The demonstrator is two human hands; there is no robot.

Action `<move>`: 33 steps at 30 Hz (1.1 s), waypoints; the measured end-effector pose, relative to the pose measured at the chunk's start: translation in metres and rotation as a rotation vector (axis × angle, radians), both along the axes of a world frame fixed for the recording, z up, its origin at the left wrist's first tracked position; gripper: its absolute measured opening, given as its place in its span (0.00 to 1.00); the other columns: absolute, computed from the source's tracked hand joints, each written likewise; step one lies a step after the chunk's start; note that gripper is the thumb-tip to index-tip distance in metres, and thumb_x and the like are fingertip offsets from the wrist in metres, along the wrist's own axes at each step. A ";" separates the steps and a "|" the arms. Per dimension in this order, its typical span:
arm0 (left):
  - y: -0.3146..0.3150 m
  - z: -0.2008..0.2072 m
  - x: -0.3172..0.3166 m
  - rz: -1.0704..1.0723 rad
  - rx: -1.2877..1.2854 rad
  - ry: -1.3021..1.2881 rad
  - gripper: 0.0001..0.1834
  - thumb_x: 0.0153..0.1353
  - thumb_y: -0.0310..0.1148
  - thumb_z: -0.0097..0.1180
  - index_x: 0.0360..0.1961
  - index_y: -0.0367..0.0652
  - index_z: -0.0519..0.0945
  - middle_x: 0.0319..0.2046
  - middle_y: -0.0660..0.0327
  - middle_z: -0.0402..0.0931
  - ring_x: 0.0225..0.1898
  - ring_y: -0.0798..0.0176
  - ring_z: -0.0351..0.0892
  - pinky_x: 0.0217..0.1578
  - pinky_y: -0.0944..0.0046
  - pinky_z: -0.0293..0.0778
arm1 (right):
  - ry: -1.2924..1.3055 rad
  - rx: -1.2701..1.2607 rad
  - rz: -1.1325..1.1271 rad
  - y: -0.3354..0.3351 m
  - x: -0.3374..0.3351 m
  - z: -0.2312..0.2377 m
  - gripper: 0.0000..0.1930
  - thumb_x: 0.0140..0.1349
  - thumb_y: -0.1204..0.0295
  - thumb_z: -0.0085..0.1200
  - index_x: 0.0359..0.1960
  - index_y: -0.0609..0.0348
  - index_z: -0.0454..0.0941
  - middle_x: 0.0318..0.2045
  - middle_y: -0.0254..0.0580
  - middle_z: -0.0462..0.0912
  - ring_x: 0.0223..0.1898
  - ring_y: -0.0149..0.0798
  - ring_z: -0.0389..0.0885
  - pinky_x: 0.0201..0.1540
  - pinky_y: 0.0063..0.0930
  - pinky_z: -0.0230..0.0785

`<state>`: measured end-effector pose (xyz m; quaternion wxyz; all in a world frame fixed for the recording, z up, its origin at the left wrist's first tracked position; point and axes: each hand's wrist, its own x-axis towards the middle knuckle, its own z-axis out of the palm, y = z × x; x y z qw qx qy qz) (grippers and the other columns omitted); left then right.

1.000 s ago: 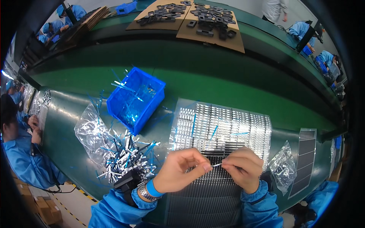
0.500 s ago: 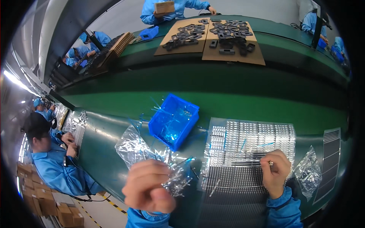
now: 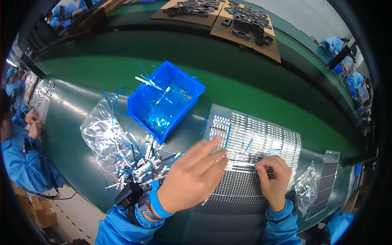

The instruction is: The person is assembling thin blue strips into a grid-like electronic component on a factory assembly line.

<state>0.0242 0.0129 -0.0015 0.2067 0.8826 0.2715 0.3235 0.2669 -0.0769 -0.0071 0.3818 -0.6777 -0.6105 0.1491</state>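
A large sheet (image 3: 265, 134) covered in rows of small silver strips lies before me, its near part dark grey. My right hand (image 3: 275, 177) rests on its right side, thumb and forefinger pinched on the end of a thin silver strip (image 3: 243, 165) lying across the rows. My left hand (image 3: 194, 175) reaches over the sheet's left edge, slightly blurred, fingers stretched out and apart with nothing seen in them. A loose pile of silver and blue strips (image 3: 143, 167) lies left of it. Beyond the pile stands a blue plastic bin (image 3: 185, 110) holding blue film scraps and strips.
A crumpled clear bag (image 3: 100, 134) lies left of the pile, another (image 3: 306, 188) right of the sheet beside a dark panelled sheet (image 3: 324, 183). Across the green bench, cardboard (image 3: 269, 47) carries many black frames. A co-worker's blue sleeve (image 3: 24, 163) is at far left.
My left hand has moved right, from before the bag and pile to the sheet, and its curled fingers have stretched out. The right hand stays at the strips. The whole view has shifted and tilted.
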 end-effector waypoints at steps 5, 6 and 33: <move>-0.011 -0.013 0.010 -0.112 -0.054 0.077 0.17 0.56 0.26 0.68 0.47 0.33 0.85 0.52 0.53 0.84 0.61 0.48 0.81 0.59 0.53 0.79 | -0.045 -0.011 0.037 0.000 0.002 0.002 0.07 0.55 0.82 0.70 0.35 0.61 0.86 0.33 0.42 0.86 0.33 0.37 0.85 0.33 0.27 0.78; -0.011 -0.015 0.011 -0.120 -0.059 0.074 0.17 0.56 0.26 0.68 0.47 0.33 0.85 0.52 0.53 0.84 0.61 0.48 0.81 0.59 0.53 0.79 | -0.048 -0.016 0.030 0.000 0.005 0.002 0.07 0.55 0.82 0.70 0.35 0.61 0.86 0.33 0.42 0.86 0.33 0.37 0.85 0.33 0.27 0.78; -0.009 -0.013 0.011 -0.107 -0.224 0.049 0.17 0.57 0.25 0.68 0.49 0.36 0.86 0.53 0.55 0.83 0.60 0.49 0.81 0.59 0.53 0.79 | -0.062 -0.103 0.098 -0.002 0.012 0.004 0.07 0.54 0.81 0.71 0.34 0.60 0.86 0.32 0.41 0.87 0.34 0.41 0.86 0.35 0.31 0.77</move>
